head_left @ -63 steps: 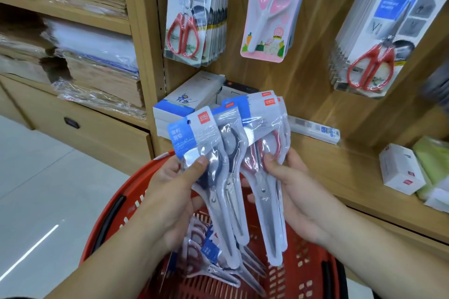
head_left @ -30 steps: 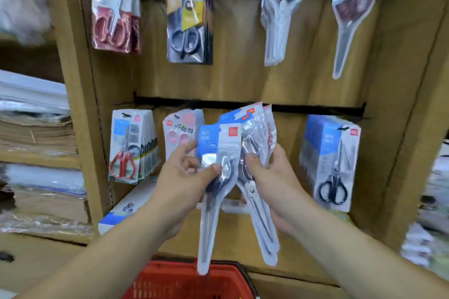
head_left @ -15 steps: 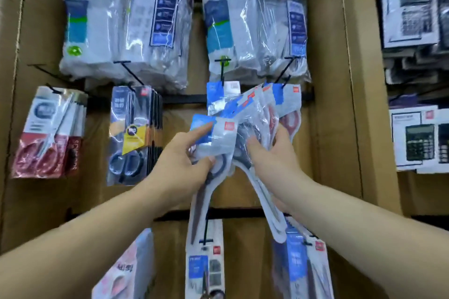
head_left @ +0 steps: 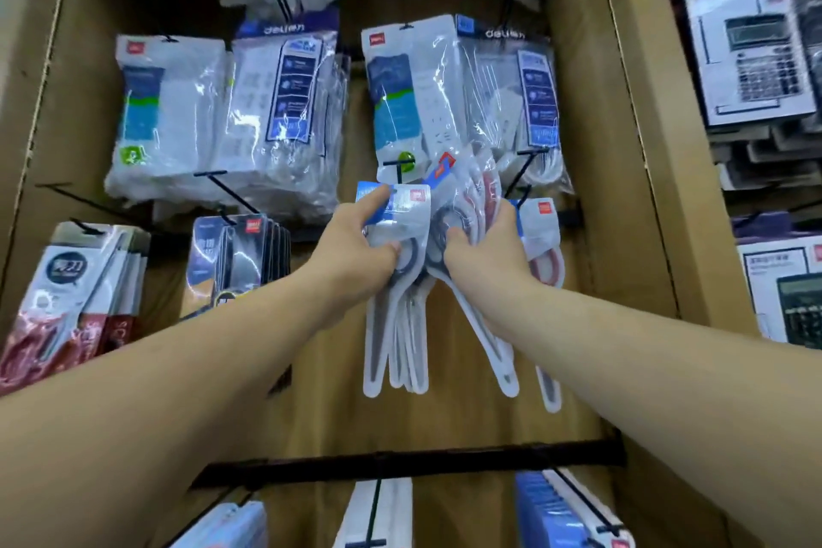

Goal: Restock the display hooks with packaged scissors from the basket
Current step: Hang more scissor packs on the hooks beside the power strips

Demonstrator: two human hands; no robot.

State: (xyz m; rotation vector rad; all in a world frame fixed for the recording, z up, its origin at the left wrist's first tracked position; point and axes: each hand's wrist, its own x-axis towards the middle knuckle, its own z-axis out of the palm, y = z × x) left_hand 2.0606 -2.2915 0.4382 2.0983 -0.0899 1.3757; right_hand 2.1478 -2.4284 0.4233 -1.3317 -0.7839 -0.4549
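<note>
Right hand [head_left: 485, 256] fingers hidden behind scissor packs [head_left: 467, 200]; labels blurred.

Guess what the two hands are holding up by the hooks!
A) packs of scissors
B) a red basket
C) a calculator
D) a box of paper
A: the left hand and the right hand both grip clear packs of scissors, close to a display hook.

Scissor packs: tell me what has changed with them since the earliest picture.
The scissor packs were carried up from above the red basket to the display hooks. The top of the left hand's pack now sits just under a hook. Unchanged: the left hand grips its pack, and the right hand holds the fanned rest.
</note>
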